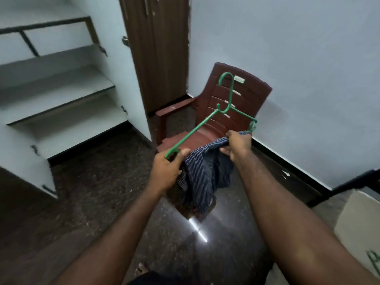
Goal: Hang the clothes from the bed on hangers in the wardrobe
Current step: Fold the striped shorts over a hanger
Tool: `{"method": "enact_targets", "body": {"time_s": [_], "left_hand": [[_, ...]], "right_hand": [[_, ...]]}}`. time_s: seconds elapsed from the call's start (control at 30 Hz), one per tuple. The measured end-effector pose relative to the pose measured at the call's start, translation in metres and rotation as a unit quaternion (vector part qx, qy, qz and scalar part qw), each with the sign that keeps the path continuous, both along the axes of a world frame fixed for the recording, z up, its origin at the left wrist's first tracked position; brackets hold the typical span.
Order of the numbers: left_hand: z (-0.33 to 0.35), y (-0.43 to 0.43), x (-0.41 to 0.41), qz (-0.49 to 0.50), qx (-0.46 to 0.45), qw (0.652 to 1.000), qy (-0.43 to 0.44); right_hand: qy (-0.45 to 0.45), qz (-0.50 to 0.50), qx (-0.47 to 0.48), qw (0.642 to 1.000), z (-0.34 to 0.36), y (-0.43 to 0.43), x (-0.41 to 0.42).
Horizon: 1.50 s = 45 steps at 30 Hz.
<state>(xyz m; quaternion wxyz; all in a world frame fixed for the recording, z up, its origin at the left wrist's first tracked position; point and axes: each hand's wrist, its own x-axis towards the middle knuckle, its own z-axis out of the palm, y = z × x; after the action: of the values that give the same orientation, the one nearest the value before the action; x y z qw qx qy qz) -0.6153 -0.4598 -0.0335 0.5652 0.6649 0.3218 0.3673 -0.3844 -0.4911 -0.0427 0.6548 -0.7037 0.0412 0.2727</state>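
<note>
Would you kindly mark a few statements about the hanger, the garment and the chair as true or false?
1. The left hand grips one end of the green hanger. True.
2. The striped garment lies on the chair seat. False: it hangs from the hands, in front of the brown chair.
3. The right hand holds the striped garment. True.
4. The hanger hangs inside the wardrobe. False: it is held in the air, right of the open wardrobe.
</note>
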Motion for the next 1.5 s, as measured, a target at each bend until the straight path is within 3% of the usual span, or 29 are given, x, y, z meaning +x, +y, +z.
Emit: {"method": "enact_targets", "body": {"time_s": [0.17, 0.43, 0.57, 0.7, 0.97, 1.17, 1.5], "left_hand": [[0.028, 0.078, -0.054, -0.001, -0.031, 1.0, -0.006], [0.053, 0.19, -0.154, 0.077, -0.127, 0.976, -0.16], [0.064, 0.244, -0.206, 0.082, -0.146, 0.967, -0.19], [0.068, 0.292, -0.251, 0.108, -0.152, 0.965, -0.186], [0.063, 0.374, -0.276, 0.152, -0.147, 0.963, -0.17], [0.053, 0.47, -0.276, 0.192, -0.147, 0.959, -0.145], [0.076, 0.624, -0.279, 0.251, -0.152, 0.94, -0.171]], "right_hand": [[0.003, 0.109, 0.01, 0.994, 0.006, 0.059, -0.042], [-0.039, 0.189, 0.098, 0.976, 0.015, 0.166, -0.107], [0.047, 0.275, 0.225, 0.933, 0.016, 0.221, -0.151], [0.032, 0.323, 0.269, 0.907, 0.023, 0.276, -0.183], [0.104, 0.253, 0.267, 0.924, 0.013, 0.388, -0.2], [0.176, 0.365, 0.226, 0.886, 0.005, 0.485, -0.195], [0.081, 0.467, 0.237, 0.848, 0.053, 0.665, -0.189]]}}
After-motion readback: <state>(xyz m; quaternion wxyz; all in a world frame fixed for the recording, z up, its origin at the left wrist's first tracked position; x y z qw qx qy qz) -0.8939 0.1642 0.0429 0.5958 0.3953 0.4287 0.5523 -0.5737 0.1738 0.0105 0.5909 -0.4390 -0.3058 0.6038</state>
